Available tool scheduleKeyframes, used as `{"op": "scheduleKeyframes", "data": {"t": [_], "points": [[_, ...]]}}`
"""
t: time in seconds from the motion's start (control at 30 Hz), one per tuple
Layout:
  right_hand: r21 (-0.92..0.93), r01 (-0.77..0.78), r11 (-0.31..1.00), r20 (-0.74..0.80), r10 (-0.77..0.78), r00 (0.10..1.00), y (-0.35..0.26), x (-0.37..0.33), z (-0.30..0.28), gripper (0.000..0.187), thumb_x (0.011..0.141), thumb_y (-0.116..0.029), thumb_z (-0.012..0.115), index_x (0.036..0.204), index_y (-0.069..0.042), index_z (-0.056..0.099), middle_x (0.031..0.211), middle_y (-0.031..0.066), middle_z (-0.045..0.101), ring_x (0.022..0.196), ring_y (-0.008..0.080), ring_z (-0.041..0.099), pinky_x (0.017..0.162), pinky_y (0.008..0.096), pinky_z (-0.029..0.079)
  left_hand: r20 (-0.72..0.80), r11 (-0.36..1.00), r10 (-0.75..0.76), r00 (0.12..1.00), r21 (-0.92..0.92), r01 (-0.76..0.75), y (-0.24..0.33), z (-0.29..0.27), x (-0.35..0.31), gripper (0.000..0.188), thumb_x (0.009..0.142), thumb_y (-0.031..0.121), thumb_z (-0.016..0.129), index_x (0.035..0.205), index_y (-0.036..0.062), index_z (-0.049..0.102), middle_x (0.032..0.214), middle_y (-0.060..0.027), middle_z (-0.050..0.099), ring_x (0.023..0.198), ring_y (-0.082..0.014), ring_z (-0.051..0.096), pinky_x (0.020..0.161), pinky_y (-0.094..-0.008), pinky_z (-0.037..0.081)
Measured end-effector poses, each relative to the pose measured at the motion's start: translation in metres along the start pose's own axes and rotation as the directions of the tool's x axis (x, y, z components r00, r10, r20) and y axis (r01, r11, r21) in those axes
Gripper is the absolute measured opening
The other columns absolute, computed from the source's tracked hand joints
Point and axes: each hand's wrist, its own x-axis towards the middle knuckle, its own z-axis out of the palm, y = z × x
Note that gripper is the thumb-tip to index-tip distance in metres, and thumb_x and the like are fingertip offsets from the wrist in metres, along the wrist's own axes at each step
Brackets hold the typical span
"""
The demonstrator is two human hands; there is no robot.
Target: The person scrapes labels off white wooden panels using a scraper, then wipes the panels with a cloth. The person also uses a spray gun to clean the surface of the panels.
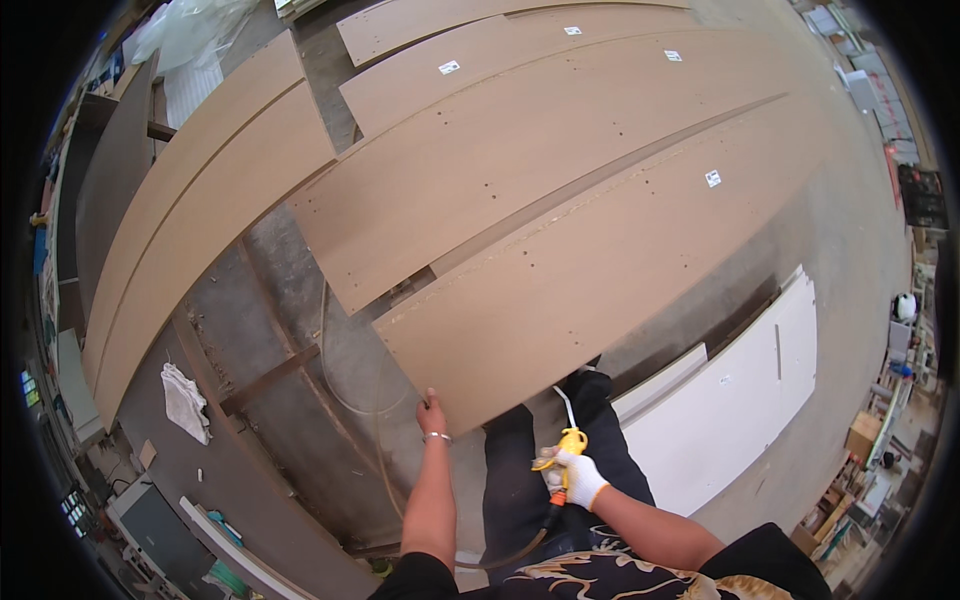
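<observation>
My bare left hand (432, 414) grips the near left edge of a long brown board (560, 290), close to its corner. A bracelet circles that wrist. In a white work glove, my right hand (578, 474) is wrapped round a yellow air blow gun (571, 441). Its thin nozzle (564, 402) points up and away, its tip close to the board's near edge. An orange fitting (558, 496) joins the gun to a hose (530, 545) that runs down to the left. Small holes and a white label (713, 178) show on the board's face.
Just beyond lies another long brown board (480, 190), with more boards (430, 68) behind it. Two brown boards (190, 220) stretch along the left. White panels (740, 380) lie at the right. A white cloth (186, 402) rests on a dark surface, left of a rusty frame (270, 385).
</observation>
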Motion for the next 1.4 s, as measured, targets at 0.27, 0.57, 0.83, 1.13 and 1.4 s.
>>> {"op": "scheduleKeyframes", "data": {"t": [0.27, 0.57, 0.83, 1.13, 1.4], "points": [[-0.004, 0.007, 1.000, 0.093, -0.007, 0.996, 0.020, 0.022, 0.012, 0.024, 0.103, -0.022, 0.059, 0.125, -0.012, 0.062, 0.112, 0.0134, 0.069, 0.057, 0.0168, 0.046, 0.054, 0.0351, 0.042, -0.152, 0.947, 0.251, 0.956, -0.167, -0.275, 0.013, 0.012, -0.006, 0.060, 0.092, 0.040, 0.078, 0.123, -0.0092, 0.062, 0.119, -0.0247, 0.071, 0.105, -0.0316, 0.071, 0.092, -0.0419, 0.056], [0.048, -0.055, 0.997, 0.064, 0.052, 0.997, 0.029, 0.023, 0.005, 0.024, 0.097, -0.020, 0.064, 0.121, -0.015, 0.062, 0.111, 0.0107, 0.069, 0.057, 0.0178, 0.048, 0.055, 0.0356, 0.043, -0.419, 0.986, 0.019, 0.908, 0.159, 0.053, 0.049, 0.051, -0.030, 0.067, 0.087, 0.035, 0.079, 0.134, -0.0077, 0.056, 0.133, -0.0278, 0.059, 0.127, -0.0468, 0.052, 0.106, -0.0549, 0.047], [0.038, -0.131, 0.991, 0.034, 0.130, 0.991, 0.042, 0.030, 0.009, 0.023, 0.100, -0.023, 0.064, 0.120, -0.012, 0.062, 0.111, 0.0122, 0.069, 0.056, 0.0182, 0.048, 0.053, 0.0345, 0.042, -0.473, 0.979, 0.124, 0.872, 0.199, -0.031, 0.012, 0.068, -0.062, 0.065, 0.087, 0.032, 0.081, 0.133, -0.0060, 0.056, 0.135, -0.0267, 0.054, 0.130, -0.0460, 0.048, 0.110, -0.0545, 0.042], [0.043, -0.052, 0.998, 0.014, 0.052, 0.999, 0.023, 0.028, -0.003, 0.021, 0.102, -0.025, 0.060, 0.120, -0.013, 0.062, 0.104, 0.0106, 0.068, 0.053, 0.0180, 0.044, 0.052, 0.0342, 0.039, -0.362, 0.949, -0.225, 0.905, -0.290, 0.120, -0.051, 0.076, -0.063, 0.085, 0.084, 0.049, 0.086, 0.124, -0.0131, 0.045, 0.119, -0.0319, 0.062, 0.104, -0.0417, 0.065, 0.094, -0.0515, 0.055], [0.245, 0.060, 0.968, 0.080, -0.082, 0.993, 0.023, 0.016, -0.027, 0.015, 0.101, -0.025, 0.059, 0.111, -0.015, 0.061, 0.094, 0.0080, 0.064, 0.053, 0.0185, 0.043, 0.051, 0.0353, 0.036, 0.040, 0.991, -0.040, 0.998, -0.124, 0.045, -0.053, 0.003, -0.077, 0.077, 0.094, 0.060, 0.072, 0.130, -0.0055, 0.054, 0.125, -0.0194, 0.066, 0.104, -0.0278, 0.069, 0.085, -0.0434, 0.056]]}}
